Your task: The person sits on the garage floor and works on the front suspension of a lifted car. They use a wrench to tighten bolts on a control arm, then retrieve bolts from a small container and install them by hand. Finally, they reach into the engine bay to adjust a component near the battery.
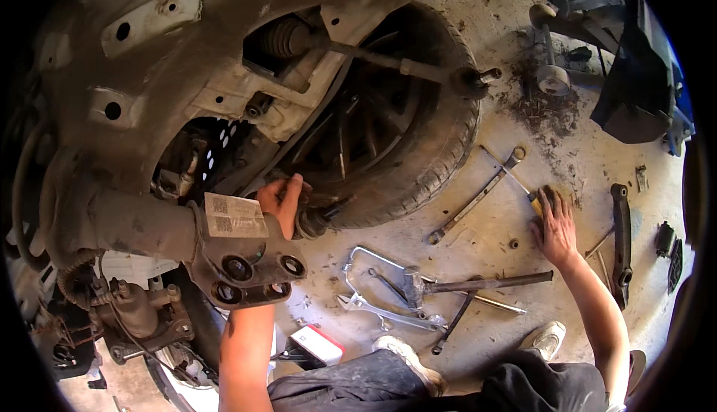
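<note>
My left hand (280, 203) reaches up behind the strut bracket (261, 259), fingers curled on a dark jointed part (312, 220) beside the tire (441, 150); its grip is partly hidden. The strut tube (134, 225) runs leftward from the bracket. On the floor, my right hand (555, 229) is on a yellow-handled screwdriver (536, 204), fingers over the handle. A long ring wrench (474, 195) lies just left of it. Above, a tie rod (418, 72) with a threaded end crosses over the wheel.
Car underside (149, 53) fills the upper left, a brake caliper (142, 315) the lower left. A hammer (500, 281), adjustable wrench (388, 315), metal bar (621, 248) and other tools lie on the concrete floor, near a white-red box (317, 341) and my shoes (545, 337). Suspension parts (590, 68) stand upper right.
</note>
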Demonstrator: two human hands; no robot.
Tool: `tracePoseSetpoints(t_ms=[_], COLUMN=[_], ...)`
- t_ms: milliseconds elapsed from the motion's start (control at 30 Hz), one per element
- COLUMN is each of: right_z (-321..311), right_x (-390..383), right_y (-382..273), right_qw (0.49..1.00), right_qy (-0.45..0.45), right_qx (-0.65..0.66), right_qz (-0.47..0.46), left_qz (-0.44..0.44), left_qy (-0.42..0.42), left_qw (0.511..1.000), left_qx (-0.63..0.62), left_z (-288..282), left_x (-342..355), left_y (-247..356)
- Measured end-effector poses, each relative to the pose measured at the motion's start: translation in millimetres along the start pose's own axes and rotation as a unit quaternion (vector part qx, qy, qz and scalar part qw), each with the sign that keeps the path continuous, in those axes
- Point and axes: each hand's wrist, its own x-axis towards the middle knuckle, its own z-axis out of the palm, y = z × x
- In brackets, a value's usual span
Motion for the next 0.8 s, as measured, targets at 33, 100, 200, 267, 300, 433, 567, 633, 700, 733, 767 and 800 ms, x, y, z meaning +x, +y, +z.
tracePoseSetpoints(t_ms=[33, 100, 200, 267, 300, 433, 567, 633, 700, 733, 767, 800], right_z=[4, 11, 26, 32, 33, 36, 35, 32, 30, 29, 31, 33], right_x=[1, 2, 0, 0, 1, -1, -1, -2, -2, -4, -2, -4], right_y=[1, 2, 8, 9, 12, 11, 7, 5, 3, 4, 3, 7], right_qw=[1.0, 0.999, 0.997, 0.996, 0.996, 0.996, 0.996, 0.996, 0.996, 0.994, 0.992, 0.992], right_qy=[0.012, 0.033, 0.073, 0.083, 0.083, 0.086, 0.089, 0.087, 0.085, 0.103, 0.12, 0.116], right_qx=[0.008, 0.023, 0.028, 0.018, 0.016, 0.018, 0.025, 0.028, 0.025, 0.022, 0.036, 0.036], right_qz=[-0.001, -0.004, -0.004, -0.009, -0.007, -0.007, -0.007, -0.004, 0.003, -0.007, -0.023, -0.021], left_qz=[0.006, 0.014, 0.027, 0.02, 0.01, -0.01, 0.005, -0.014, -0.014, -0.009, -0.004, -0.014], left_qy=[-0.004, -0.008, 0.0, 0.005, 0.005, 0.012, 0.02, 0.013, 0.009, 0.007, 0.006, 0.014], left_qw=[1.0, 1.0, 0.999, 1.0, 1.0, 1.0, 0.999, 0.999, 0.999, 0.999, 0.999, 0.999], left_qx=[0.003, 0.015, 0.022, 0.012, 0.0, 0.006, -0.024, -0.029, -0.036, -0.04, -0.045, -0.044], left_z=[-2, -2, -4, -4, -3, -2, -3, -5, -4, -2, -2, -1], left_x=[1, 1, 2, 2, 1, 0, -2, -3, -2, -2, -1, 0], left_y=[1, 1, -8, -13, -12, -14, -18, -16, -18, -21, -24, -26])
